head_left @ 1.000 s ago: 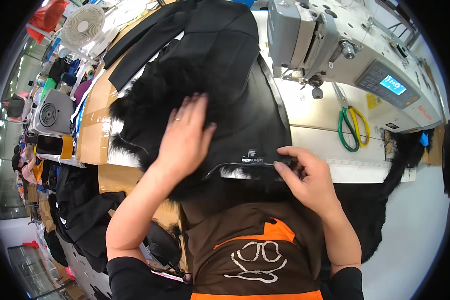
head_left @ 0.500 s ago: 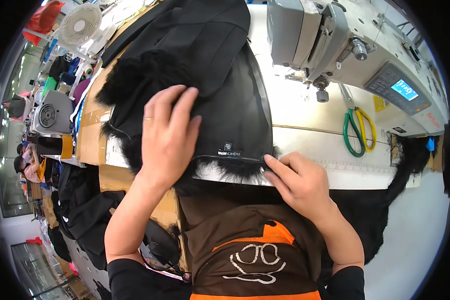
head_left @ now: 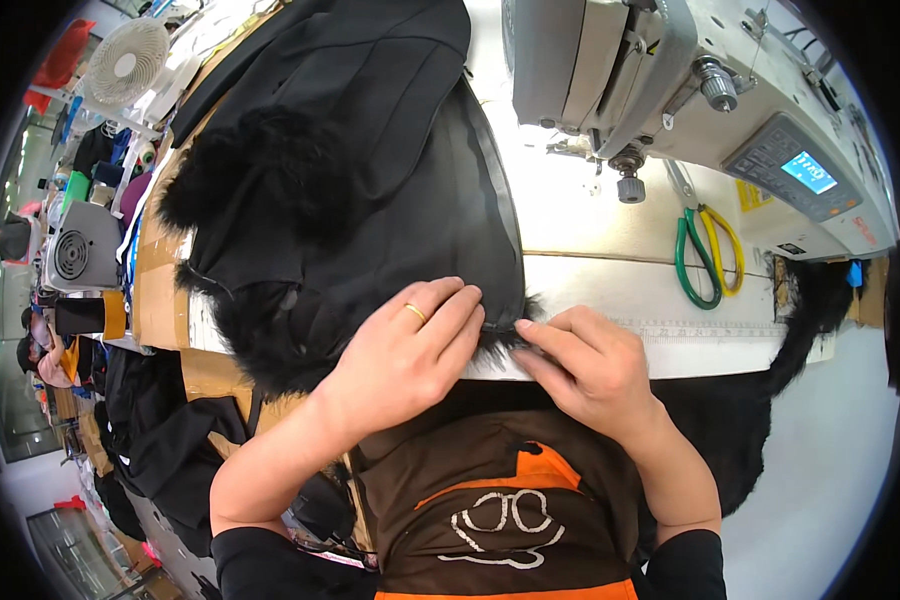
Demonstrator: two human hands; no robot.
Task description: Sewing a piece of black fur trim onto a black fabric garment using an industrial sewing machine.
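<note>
A black garment [head_left: 370,190] with fluffy black fur trim [head_left: 270,170] lies spread over the sewing table, its lining side partly showing. Along its near edge, my right hand [head_left: 592,368] pinches the trimmed corner between thumb and forefinger. My left hand [head_left: 410,345] rests just to the left on the same edge, fingers bent together over the fabric and covering the label area. What lies beneath those fingertips is hidden. Both hands sit close together at the front of the table, well short of the sewing machine's needle area.
A sewing machine [head_left: 660,90] with a lit control panel [head_left: 808,172] stands at the far right. Scissors [head_left: 707,245] with green and yellow handles lie below it. A ruler strip [head_left: 710,328] runs along the table front. Black fur [head_left: 715,440] hangs over the right front edge.
My left hand has moved right and nearer, from the garment's middle to its front edge beside my right hand. My right hand keeps its pinch. The whole view has shifted slightly.
</note>
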